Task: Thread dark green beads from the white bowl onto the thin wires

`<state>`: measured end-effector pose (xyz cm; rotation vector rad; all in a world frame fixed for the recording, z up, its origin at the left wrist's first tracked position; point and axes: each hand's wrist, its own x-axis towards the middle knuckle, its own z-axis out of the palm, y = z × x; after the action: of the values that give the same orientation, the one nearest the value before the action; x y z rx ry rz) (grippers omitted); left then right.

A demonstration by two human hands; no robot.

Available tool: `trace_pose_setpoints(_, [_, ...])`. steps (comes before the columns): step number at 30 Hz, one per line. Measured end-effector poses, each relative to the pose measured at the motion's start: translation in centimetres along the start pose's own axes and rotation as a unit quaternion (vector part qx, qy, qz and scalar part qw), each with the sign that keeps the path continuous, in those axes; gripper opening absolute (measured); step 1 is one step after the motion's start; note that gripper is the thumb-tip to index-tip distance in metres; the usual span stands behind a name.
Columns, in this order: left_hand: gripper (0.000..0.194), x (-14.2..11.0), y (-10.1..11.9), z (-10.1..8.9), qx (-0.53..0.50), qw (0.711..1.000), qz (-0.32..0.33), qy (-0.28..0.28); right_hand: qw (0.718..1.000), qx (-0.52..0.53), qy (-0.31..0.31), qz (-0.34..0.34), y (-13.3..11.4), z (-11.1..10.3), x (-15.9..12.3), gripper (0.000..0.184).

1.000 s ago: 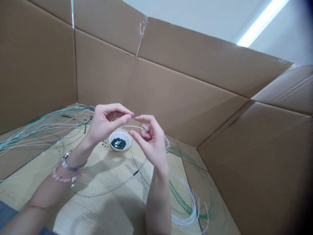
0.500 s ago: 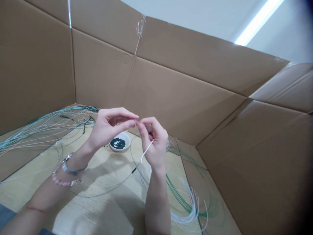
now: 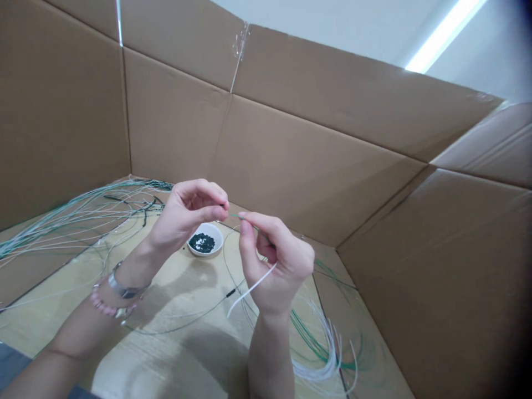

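"What are your hands doing?"

"My left hand (image 3: pixel 187 213) is closed in a pinch, thumb and forefinger on the end of a thin green wire (image 3: pixel 251 220). My right hand (image 3: pixel 278 260) grips the same wire further along, between thumb and forefinger, and a white strand (image 3: pixel 251 288) runs out beneath it toward 7 o'clock."

"What's around them?"

"A white bowl (image 3: pixel 205 238) of dark beads (image 3: pixel 201 243) sits just beside my left hand, at its 4 o'clock. A metal bracelet (image 3: pixel 124 289) and a pink bead bracelet (image 3: pixel 102 306) circle my left wrist. Loose wire bundles (image 3: pixel 83 213) lie at 9 o'clock on the cardboard base (image 3: pixel 174 288), more wire bundles (image 3: pixel 328 360) lie at 4 o'clock, and cardboard walls (image 3: pixel 270 160) rise at 12 o'clock."
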<state>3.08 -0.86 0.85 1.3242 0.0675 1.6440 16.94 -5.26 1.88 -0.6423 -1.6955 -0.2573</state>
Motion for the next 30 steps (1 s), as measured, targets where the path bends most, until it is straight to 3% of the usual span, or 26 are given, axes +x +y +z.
trace_pose_setpoints(15, [0.023,-0.5,0.4,0.8,-0.014,0.999,-0.052,-0.001,0.998,-0.026,0.027,-0.054,-0.5,-0.2,-0.3,0.018])
trace_pose_setpoints(22, [0.023,-0.7,0.1,1.2,-0.122,0.986,-0.104,-0.048,0.996,-0.044,0.036,-0.069,-0.7,-0.1,-0.5,0.017])
trace_pose_setpoints(30, [0.030,-1.1,-0.4,1.7,-0.162,0.977,-0.130,-0.050,0.993,-0.082,0.047,-0.068,-0.9,0.0,-0.6,0.015])
